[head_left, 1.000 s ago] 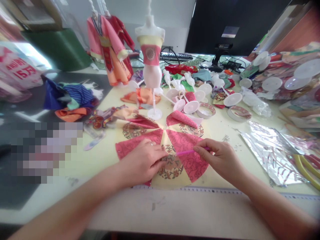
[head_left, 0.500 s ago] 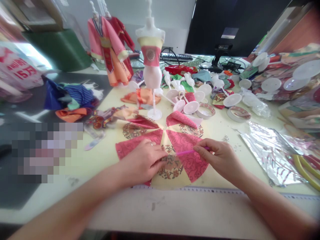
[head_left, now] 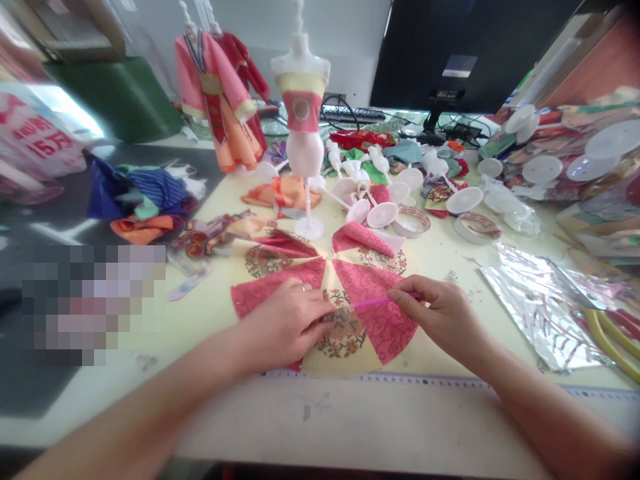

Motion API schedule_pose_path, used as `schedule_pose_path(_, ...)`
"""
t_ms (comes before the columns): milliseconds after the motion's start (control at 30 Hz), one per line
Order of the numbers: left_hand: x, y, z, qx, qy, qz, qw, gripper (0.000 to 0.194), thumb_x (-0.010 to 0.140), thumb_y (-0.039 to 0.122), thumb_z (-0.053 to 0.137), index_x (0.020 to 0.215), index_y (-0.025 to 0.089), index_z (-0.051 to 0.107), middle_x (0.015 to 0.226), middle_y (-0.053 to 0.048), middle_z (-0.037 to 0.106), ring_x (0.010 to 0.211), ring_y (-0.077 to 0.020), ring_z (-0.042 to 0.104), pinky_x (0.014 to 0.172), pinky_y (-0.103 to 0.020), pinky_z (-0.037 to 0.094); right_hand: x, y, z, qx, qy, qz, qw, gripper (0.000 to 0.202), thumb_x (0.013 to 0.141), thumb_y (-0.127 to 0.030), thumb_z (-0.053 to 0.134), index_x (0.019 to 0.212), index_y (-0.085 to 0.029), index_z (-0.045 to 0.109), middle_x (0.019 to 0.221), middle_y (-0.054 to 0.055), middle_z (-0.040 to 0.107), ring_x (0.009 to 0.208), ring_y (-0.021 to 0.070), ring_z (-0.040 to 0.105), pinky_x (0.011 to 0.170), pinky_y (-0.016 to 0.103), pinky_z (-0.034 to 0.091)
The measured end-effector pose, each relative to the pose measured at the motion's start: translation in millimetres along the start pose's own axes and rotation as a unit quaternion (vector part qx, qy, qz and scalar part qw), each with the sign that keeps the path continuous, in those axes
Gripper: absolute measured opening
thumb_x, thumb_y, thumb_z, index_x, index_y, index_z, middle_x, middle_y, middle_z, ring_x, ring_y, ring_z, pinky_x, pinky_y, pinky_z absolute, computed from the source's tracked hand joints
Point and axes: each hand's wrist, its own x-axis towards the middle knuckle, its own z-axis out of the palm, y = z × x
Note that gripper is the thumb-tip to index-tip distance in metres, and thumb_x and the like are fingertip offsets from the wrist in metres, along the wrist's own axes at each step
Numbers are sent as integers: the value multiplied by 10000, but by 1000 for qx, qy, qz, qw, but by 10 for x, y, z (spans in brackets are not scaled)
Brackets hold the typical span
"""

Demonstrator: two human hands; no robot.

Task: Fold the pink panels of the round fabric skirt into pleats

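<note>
At the lower centre of the frame a fan-shaped cloth (head_left: 370, 303) of pink and yellow panels lies flat on the pale yellow table (head_left: 200, 320). The left hand (head_left: 287, 323) rests on the cloth's lower left part, fingers curled down and pressing on a yellow panel with a round floral print; a ring shows on one finger. It grips nothing that can be seen. Just right of it, the right hand (head_left: 443, 313) pinches a thin pink stick (head_left: 373, 303) between thumb and fingers, the rest of the hand loosely closed. The stick lies nearly level across a pink panel, its free end pointing left toward the fingertips of the left hand.

Above the cloth, in the middle of the frame, stands a white mannequin (head_left: 304, 143) in a pink and yellow top. To its left, at upper centre-left, hangs a pink robe (head_left: 213, 100). Right of the mannequin lie white stands (head_left: 383, 213) and two tape rolls (head_left: 413, 221). A foil sheet (head_left: 540, 300) lies at the right edge, and a heap of blue clothes (head_left: 143, 193) at the left. A dark monitor (head_left: 465, 47) fills the upper right.
</note>
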Motion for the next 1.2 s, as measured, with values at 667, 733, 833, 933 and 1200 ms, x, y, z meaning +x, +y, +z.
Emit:
schedule_pose_path(667, 13, 10, -8, 1, 1, 5, 1000, 219, 896, 223, 491, 1062, 191, 631, 847, -20, 621, 806, -176, 535, 786, -361, 351, 6, -43, 28, 28, -21, 15, 999, 290, 868, -379, 524, 664, -180, 576, 553, -23, 536, 487, 93, 422, 480, 218, 350)
schedule_pose_path(733, 8, 9, -10, 1, 2, 9, 1000, 220, 896, 221, 490, 1063, 190, 630, 844, -22, 621, 804, -176, 536, 785, -361, 354, 9, -44, 30, 27, -20, 17, 999, 303, 869, -392, 524, 662, -178, 575, 549, -19, 535, 478, 95, 418, 475, 223, 351)
schedule_pose_path(833, 6, 7, -8, 2, 5, 10, 1000, 217, 895, 221, 492, 1059, 193, 631, 836, -23, 621, 796, -176, 540, 779, -357, 356, 7, -38, 32, 19, -15, 14, 1000, 312, 870, -402, 524, 660, -179, 577, 541, -17, 530, 470, 97, 415, 470, 225, 350)
schedule_pose_path(933, 7, 5, -1, 2, 5, 9, 1000, 221, 896, 222, 493, 1070, 198, 627, 838, -21, 621, 798, -178, 542, 782, -360, 353, -2, -33, 31, 15, -13, 13, 1000, 299, 871, -391, 526, 666, -181, 582, 543, -21, 530, 474, 96, 421, 476, 222, 351)
schedule_pose_path(1200, 11, -5, -1, 0, -3, 7, 1000, 240, 904, 225, 481, 1100, 196, 617, 853, -24, 620, 818, -183, 536, 791, -371, 345, 14, -41, 38, 20, -17, 19, 999, 281, 869, -378, 528, 676, -183, 589, 555, -23, 539, 487, 96, 426, 483, 219, 348)
